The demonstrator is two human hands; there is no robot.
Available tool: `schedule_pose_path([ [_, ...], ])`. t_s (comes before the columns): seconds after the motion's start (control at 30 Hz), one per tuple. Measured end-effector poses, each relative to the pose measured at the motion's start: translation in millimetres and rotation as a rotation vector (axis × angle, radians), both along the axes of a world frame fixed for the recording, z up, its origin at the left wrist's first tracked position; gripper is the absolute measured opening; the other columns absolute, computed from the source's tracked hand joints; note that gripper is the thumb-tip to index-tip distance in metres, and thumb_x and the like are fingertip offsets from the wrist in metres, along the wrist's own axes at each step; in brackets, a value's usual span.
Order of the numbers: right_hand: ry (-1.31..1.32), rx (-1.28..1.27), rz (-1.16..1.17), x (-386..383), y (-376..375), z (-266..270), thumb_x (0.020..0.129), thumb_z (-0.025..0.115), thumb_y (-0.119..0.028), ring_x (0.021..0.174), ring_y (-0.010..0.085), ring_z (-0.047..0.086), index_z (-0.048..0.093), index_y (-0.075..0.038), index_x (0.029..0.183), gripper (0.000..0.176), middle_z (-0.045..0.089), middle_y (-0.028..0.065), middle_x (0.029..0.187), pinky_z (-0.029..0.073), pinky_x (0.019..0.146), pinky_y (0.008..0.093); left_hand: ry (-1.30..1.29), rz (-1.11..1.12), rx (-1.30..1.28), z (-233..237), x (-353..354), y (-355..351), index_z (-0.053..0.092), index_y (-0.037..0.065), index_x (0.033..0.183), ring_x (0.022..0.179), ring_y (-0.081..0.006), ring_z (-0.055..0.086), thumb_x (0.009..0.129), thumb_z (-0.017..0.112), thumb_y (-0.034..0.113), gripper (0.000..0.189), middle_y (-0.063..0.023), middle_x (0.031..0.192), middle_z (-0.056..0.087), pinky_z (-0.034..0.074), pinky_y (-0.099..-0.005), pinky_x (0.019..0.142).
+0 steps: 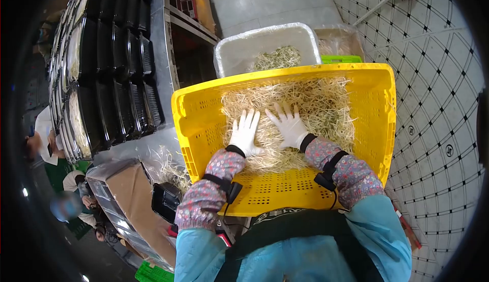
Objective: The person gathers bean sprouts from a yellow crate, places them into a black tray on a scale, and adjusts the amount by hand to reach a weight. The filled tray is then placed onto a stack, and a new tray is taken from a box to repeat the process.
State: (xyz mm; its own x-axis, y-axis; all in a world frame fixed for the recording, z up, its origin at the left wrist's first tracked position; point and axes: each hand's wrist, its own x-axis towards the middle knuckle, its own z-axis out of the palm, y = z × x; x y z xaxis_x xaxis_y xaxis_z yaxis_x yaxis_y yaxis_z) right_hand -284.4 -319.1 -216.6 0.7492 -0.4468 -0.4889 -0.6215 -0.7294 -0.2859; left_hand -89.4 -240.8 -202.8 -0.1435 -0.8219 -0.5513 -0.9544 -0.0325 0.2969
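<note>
Both my hands wear white gloves and rest on a heap of bean sprouts inside a large yellow plastic basket. My left hand lies palm down on the sprouts, its fingers stretched out and pointing toward the far side. Beside it, my right hand is also spread on the heap, angled a little to the left. Neither hand grips anything. The sprouts are pale and thin, with some greenish bits at the right.
Stacked black trays stand on a metal table at the left. Behind the basket is a clear-lined tub holding some sprouts. A cardboard box and a black tray sit at lower left. Other people are at far left; feet show at top right.
</note>
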Motion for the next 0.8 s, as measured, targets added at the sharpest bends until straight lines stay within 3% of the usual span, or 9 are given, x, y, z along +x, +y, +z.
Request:
schedule_pose_path([
  [0.07,0.087,-0.035,0.031,-9.6,-1.7,-9.3,0.055,0.086,-0.055,0.143,0.042,0.018,0.0,-0.02,0.154,0.136,0.014,0.0215,0.157,0.021,0.109,0.0636,-0.062,-0.002,0.09,-20.9,-10.6,-5.3,0.006,0.01,0.153,0.145,-0.0411,0.008,0.043,0.09,0.048,0.143,-0.0178,0.158,0.009,0.021,-0.0658,0.108],
  [0.2,-0.032,0.066,-0.145,-7.9,-4.4,-25.3,0.067,0.08,-0.026,0.118,0.0365,0.052,0.006,-0.009,0.153,0.115,0.041,0.0242,0.141,0.048,0.093,0.0445,-0.096,0.163,-0.023,-53.8,-24.0,-1.1,0.01,0.009,0.151,0.133,-0.0404,0.035,0.052,0.088,0.039,0.13,-0.0208,0.149,0.028,0.043,-0.0527,0.097],
  [0.23,-0.106,0.071,-0.184,-9.2,-5.0,-17.9,0.072,0.07,-0.012,0.096,0.0304,0.063,0.014,-0.003,0.151,0.097,0.059,0.0197,0.116,0.053,0.077,0.0379,-0.098,0.215,-0.079,-60.6,-23.6,1.5,0.013,0.009,0.151,0.128,-0.0398,0.043,0.055,0.087,0.036,0.125,-0.022,0.146,0.035,0.047,-0.0492,0.094],
  [0.33,-0.022,0.17,-0.19,-13.1,-8.3,-15.5,0.076,0.063,-0.01,0.09,0.0304,0.065,0.037,-0.001,0.139,0.068,0.064,0.0161,0.098,0.054,0.073,0.0387,-0.045,0.392,0.272,-43.7,-20.2,-6.1,0.027,0.007,0.145,0.102,-0.0389,0.062,0.069,0.075,0.019,0.09,-0.0263,0.134,0.046,0.052,-0.0452,0.084],
  [0.37,-0.1,0.138,-0.19,-19.6,-7.1,-19.3,0.078,0.059,-0.009,0.083,0.032,0.066,0.054,-0.003,0.115,0.037,0.065,0.0135,0.09,0.053,0.07,0.0403,-0.065,0.361,0.2,-43.9,-19.2,-2.0,0.045,0.005,0.128,0.092,-0.04,0.065,0.072,0.072,0.022,0.065,-0.0269,0.115,0.06,0.052,-0.0464,0.081],
  [0.47,-0.284,0.091,-0.085,-39.9,-15.4,-15.0,0.079,0.058,-0.01,0.083,0.0321,0.066,0.055,-0.005,0.099,0.02,0.065,0.0124,0.089,0.052,0.068,0.0417,-0.006,0.355,0.268,-6.7,-19.6,-3.6,0.053,0.002,0.113,0.094,-0.0387,0.065,0.07,0.072,0.028,0.054,-0.0256,0.098,0.066,0.052,-0.0447,0.083],
  [0.6,-0.354,0.03,-0.247,-84.0,-57.5,-15.8,0.082,0.061,-0.023,0.081,0.0304,0.066,0.067,-0.014,0.09,0.014,0.068,0.0109,0.084,0.053,0.068,0.0415,0.015,0.223,0.225,33.8,-1.8,19.0,0.057,0.007,0.109,0.09,-0.0382,0.066,0.074,0.065,0.018,0.038,-0.0229,0.093,0.067,0.051,-0.0468,0.08],
  [0.67,-0.148,0.013,-0.411,-92.5,-76.9,-7.1,0.079,0.061,-0.028,0.079,0.0335,0.066,0.069,-0.012,0.088,0.019,0.068,0.0142,0.082,0.052,0.07,0.0439,0.012,0.186,0.21,36.6,8.7,34.6,0.057,0.007,0.107,0.091,-0.0373,0.065,0.071,0.069,0.016,0.04,-0.0204,0.095,0.066,0.052,-0.0451,0.078],
  [0.8,-0.335,0.12,-0.481,-33.1,-64.4,20.5,0.076,0.06,-0.023,0.082,0.0359,0.066,0.068,-0.011,0.091,0.021,0.068,0.0167,0.083,0.052,0.075,0.0446,-0.04,-0.03,0.01,4.6,-0.4,53.3,0.054,0.012,0.118,0.097,-0.0334,0.06,0.069,0.071,0.013,0.052,-0.0121,0.105,0.061,0.05,-0.0436,0.079],
])
